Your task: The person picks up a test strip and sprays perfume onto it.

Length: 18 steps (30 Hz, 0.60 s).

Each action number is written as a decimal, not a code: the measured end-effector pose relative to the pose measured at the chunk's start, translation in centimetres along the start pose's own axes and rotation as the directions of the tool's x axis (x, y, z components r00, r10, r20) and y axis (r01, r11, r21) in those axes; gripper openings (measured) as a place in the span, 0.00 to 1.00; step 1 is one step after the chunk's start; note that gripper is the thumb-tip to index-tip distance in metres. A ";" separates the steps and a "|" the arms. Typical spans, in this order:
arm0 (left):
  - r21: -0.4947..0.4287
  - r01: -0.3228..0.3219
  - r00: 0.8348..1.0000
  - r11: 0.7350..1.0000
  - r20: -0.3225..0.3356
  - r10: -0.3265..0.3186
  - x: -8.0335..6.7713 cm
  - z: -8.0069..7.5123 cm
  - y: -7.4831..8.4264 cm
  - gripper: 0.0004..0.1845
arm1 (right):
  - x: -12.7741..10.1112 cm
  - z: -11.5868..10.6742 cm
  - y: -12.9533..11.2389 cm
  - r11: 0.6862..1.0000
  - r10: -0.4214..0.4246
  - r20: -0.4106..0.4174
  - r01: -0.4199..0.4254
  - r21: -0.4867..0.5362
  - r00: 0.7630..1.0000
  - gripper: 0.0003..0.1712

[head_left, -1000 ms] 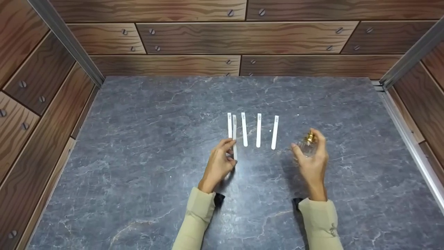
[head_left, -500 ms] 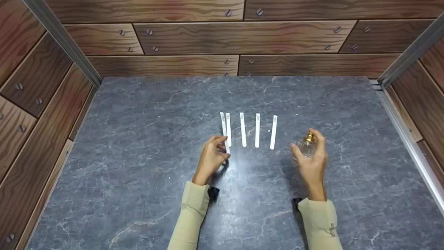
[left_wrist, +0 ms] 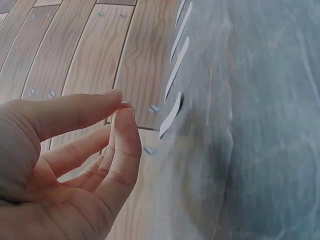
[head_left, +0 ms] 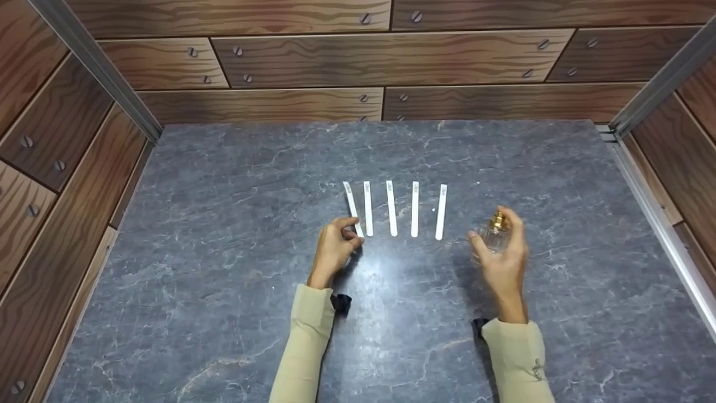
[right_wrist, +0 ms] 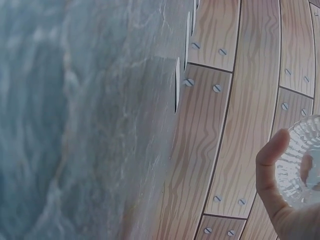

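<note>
My left hand [head_left: 332, 249] pinches the lower end of a white paper test strip [head_left: 351, 200], which leans to the left with a small printed mark at its far end. In the left wrist view this strip is almost wholly hidden by the thumb and finger. To its right, several more white strips [head_left: 391, 208] lie side by side on the grey table. My right hand [head_left: 508, 271] holds a clear glass perfume bottle [head_left: 493, 238] with a gold spray top, off the table to the right of the strips. Its ribbed round glass base [right_wrist: 295, 175] shows in the right wrist view.
The grey marbled table [head_left: 224, 268] spreads widely around both hands. Wood-patterned panels [head_left: 313, 59] stand at the back and both sides, with metal rails [head_left: 100, 73] at the corners. A tiny white speck [head_left: 433, 210] lies between two strips.
My left hand has moved the pinched strip leftward and away from me, from the right of the leftmost lying strip to its left. The right hand and bottle have stayed put.
</note>
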<state>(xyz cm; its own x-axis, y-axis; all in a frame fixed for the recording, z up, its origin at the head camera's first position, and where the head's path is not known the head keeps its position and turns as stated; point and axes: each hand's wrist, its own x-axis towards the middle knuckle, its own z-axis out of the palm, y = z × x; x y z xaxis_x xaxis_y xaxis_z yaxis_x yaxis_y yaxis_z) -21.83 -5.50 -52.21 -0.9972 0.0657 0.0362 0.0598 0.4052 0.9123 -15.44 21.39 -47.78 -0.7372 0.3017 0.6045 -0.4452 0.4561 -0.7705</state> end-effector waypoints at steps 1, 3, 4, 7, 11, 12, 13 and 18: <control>0.017 -0.004 1.000 1.000 -0.004 0.004 0.1 -0.1 -0.1 0.22 | 0.0 0.1 0.0 1.000 -0.001 -0.002 0.001 0.000 1.000 0.33; 0.040 -0.009 1.000 0.999 -0.007 0.009 0.3 -0.5 -0.1 0.21 | 0.1 0.3 0.1 1.000 -0.003 -0.008 0.003 -0.003 1.000 0.33; 0.042 -0.006 1.000 0.999 -0.008 0.006 0.3 -0.4 -0.2 0.20 | 0.1 0.3 0.1 1.000 -0.005 -0.009 0.005 -0.010 1.000 0.33; 0.052 -0.015 1.000 0.999 -0.021 0.016 0.5 -0.4 -0.4 0.19 | 0.2 0.2 -0.2 1.000 -0.004 -0.008 0.004 -0.016 1.000 0.33; 0.054 -0.013 0.999 0.998 -0.038 0.015 0.8 -0.4 -0.5 0.18 | 0.3 0.1 -0.2 1.000 -0.001 -0.008 0.000 -0.011 1.000 0.33; 0.058 -0.013 0.999 0.998 -0.037 0.015 0.8 -0.4 -0.6 0.18 | 0.2 0.0 -0.2 1.000 0.003 -0.014 -0.004 -0.015 1.000 0.33; 0.061 -0.012 0.999 0.998 -0.037 0.014 0.9 -0.4 -0.7 0.18 | 0.2 0.0 0.0 1.000 0.011 -0.019 -0.011 -0.020 1.000 0.33; 0.112 -0.026 0.998 0.993 -0.052 0.032 1.0 -0.3 -0.9 0.17 | -0.2 -0.2 2.7 0.998 0.049 -0.043 -0.051 -0.041 0.998 0.35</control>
<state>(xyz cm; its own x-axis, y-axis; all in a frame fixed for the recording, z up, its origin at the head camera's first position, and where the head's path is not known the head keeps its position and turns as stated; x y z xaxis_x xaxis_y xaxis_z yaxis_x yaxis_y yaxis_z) -22.93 -6.05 -52.83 -0.9957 0.0310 0.0869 0.0907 0.5029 0.8596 -16.38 22.70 -49.95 -0.7358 0.3594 0.5740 -0.3859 0.4740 -0.7915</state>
